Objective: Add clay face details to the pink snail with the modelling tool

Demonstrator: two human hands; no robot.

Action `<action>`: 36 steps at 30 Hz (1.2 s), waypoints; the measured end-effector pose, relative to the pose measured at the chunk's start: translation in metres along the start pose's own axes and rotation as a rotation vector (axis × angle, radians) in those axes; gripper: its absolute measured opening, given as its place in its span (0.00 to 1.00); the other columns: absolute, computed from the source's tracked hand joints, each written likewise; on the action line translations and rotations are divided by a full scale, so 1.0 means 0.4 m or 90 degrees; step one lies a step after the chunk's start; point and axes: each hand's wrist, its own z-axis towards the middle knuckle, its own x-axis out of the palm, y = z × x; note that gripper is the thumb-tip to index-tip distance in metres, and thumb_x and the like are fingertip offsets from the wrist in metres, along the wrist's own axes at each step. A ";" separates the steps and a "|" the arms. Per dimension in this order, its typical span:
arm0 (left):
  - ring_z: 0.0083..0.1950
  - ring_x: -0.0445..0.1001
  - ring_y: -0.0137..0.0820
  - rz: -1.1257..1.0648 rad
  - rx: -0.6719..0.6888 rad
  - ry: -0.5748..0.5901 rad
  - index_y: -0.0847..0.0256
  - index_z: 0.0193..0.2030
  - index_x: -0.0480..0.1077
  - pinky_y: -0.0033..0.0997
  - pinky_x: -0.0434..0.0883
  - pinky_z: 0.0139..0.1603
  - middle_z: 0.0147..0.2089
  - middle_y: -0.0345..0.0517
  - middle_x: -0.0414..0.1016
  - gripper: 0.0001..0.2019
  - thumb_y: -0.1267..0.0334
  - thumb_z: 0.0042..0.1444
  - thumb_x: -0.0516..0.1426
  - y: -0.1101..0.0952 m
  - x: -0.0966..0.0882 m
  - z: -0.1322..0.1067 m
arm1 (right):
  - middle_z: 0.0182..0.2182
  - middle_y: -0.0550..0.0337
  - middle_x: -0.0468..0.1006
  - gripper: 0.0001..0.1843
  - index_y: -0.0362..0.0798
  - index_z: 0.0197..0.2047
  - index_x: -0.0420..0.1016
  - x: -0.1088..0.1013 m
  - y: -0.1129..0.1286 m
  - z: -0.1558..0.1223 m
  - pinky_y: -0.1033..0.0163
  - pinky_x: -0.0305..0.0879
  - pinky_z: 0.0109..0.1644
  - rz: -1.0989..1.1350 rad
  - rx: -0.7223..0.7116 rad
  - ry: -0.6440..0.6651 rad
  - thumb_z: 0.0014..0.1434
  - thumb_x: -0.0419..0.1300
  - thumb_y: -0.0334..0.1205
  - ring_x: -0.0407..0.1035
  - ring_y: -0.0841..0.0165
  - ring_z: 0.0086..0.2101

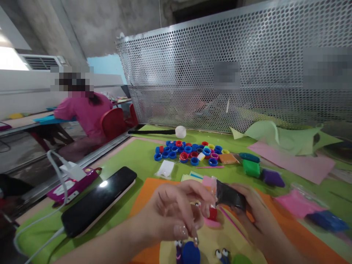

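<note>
Right hand (254, 211) grasps a black clay packet (230, 196), long axis running ten to four o'clock. Left hand (173, 212) pinches at its ten o'clock end, fingertips (206, 209) touching; red cap (212, 213) just below.

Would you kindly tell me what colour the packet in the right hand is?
Black packet, in right hand; head view.

Clay time on your worktop (132, 154)

Your right hand (254, 209) pinches a black clay packet (229, 196), left hand (170, 212) right beside it; bottle caps (189, 150) piled beyond.
</note>
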 end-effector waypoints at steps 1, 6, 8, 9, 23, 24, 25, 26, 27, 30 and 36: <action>0.37 0.66 0.26 -0.003 0.002 0.004 0.53 0.30 0.78 0.22 0.63 0.31 0.44 0.44 0.70 0.04 0.63 0.44 0.66 0.001 -0.001 0.000 | 0.43 0.54 0.66 0.15 0.52 0.53 0.56 0.000 -0.001 0.000 0.63 0.68 0.47 0.000 0.000 0.000 0.62 0.48 0.35 0.65 0.64 0.43; 0.37 0.66 0.26 -0.007 -0.002 0.007 0.60 0.22 0.73 0.22 0.62 0.32 0.44 0.44 0.69 0.06 0.64 0.44 0.65 -0.001 -0.002 0.001 | 0.43 0.55 0.66 0.15 0.52 0.53 0.56 0.000 -0.003 -0.006 0.63 0.68 0.47 0.001 0.005 0.003 0.62 0.49 0.35 0.66 0.65 0.43; 0.36 0.65 0.25 -0.005 -0.001 0.008 0.64 0.16 0.66 0.23 0.61 0.31 0.44 0.44 0.68 0.14 0.64 0.44 0.65 -0.001 -0.002 0.001 | 0.43 0.55 0.66 0.15 0.52 0.53 0.56 0.001 -0.002 -0.007 0.63 0.68 0.47 0.002 0.010 0.002 0.62 0.48 0.36 0.65 0.65 0.44; 0.36 0.65 0.25 -0.005 0.001 0.011 0.66 0.14 0.63 0.23 0.61 0.31 0.44 0.44 0.68 0.17 0.64 0.43 0.65 0.000 -0.003 0.002 | 0.44 0.55 0.66 0.15 0.52 0.53 0.56 0.001 -0.001 -0.007 0.62 0.68 0.48 0.003 0.013 0.000 0.63 0.47 0.36 0.65 0.65 0.44; 0.36 0.64 0.24 0.014 -0.010 0.008 0.52 0.32 0.78 0.22 0.65 0.34 0.44 0.42 0.67 0.04 0.64 0.47 0.64 -0.005 0.003 -0.001 | 0.41 0.56 0.67 0.13 0.53 0.52 0.55 -0.005 0.009 0.002 0.65 0.69 0.44 0.000 0.015 0.003 0.64 0.47 0.39 0.66 0.66 0.40; 0.38 0.64 0.25 0.015 -0.010 0.009 0.52 0.32 0.78 0.22 0.66 0.35 0.44 0.42 0.66 0.04 0.64 0.47 0.64 -0.006 0.004 -0.001 | 0.41 0.56 0.67 0.13 0.53 0.52 0.55 -0.005 0.009 0.001 0.65 0.69 0.44 0.000 0.016 0.004 0.64 0.47 0.38 0.66 0.66 0.40; 0.39 0.64 0.25 0.015 -0.009 0.008 0.52 0.32 0.78 0.22 0.66 0.35 0.44 0.42 0.66 0.04 0.64 0.47 0.64 -0.007 0.006 -0.001 | 0.41 0.56 0.67 0.13 0.53 0.52 0.55 -0.006 0.010 0.001 0.65 0.69 0.44 -0.001 0.015 0.005 0.64 0.47 0.38 0.66 0.66 0.40; 0.40 0.64 0.26 0.013 -0.010 0.006 0.52 0.33 0.78 0.22 0.66 0.35 0.44 0.42 0.65 0.04 0.64 0.48 0.63 -0.008 0.007 -0.001 | 0.41 0.56 0.67 0.13 0.53 0.52 0.55 -0.006 0.010 0.001 0.64 0.69 0.44 -0.001 0.016 0.006 0.64 0.47 0.38 0.66 0.66 0.40; 0.40 0.64 0.26 0.013 -0.011 0.006 0.53 0.33 0.78 0.22 0.66 0.35 0.44 0.43 0.65 0.05 0.64 0.48 0.63 -0.009 0.008 0.000 | 0.41 0.56 0.67 0.13 0.53 0.52 0.55 -0.006 0.011 0.002 0.64 0.69 0.44 -0.001 0.016 0.006 0.64 0.47 0.39 0.66 0.66 0.41; 0.40 0.64 0.26 0.017 -0.017 -0.001 0.54 0.34 0.78 0.22 0.67 0.36 0.45 0.43 0.64 0.05 0.65 0.49 0.62 -0.014 0.010 0.002 | 0.41 0.55 0.67 0.13 0.53 0.52 0.55 -0.006 0.013 0.006 0.64 0.70 0.44 -0.005 0.017 0.007 0.64 0.47 0.39 0.66 0.65 0.41; 0.38 0.65 0.26 0.033 -0.017 -0.005 0.55 0.35 0.78 0.26 0.71 0.39 0.44 0.45 0.65 0.06 0.66 0.51 0.60 -0.017 0.017 0.001 | 0.42 0.54 0.68 0.13 0.54 0.53 0.55 -0.008 0.012 0.003 0.62 0.71 0.42 -0.003 0.018 0.009 0.64 0.47 0.39 0.67 0.63 0.41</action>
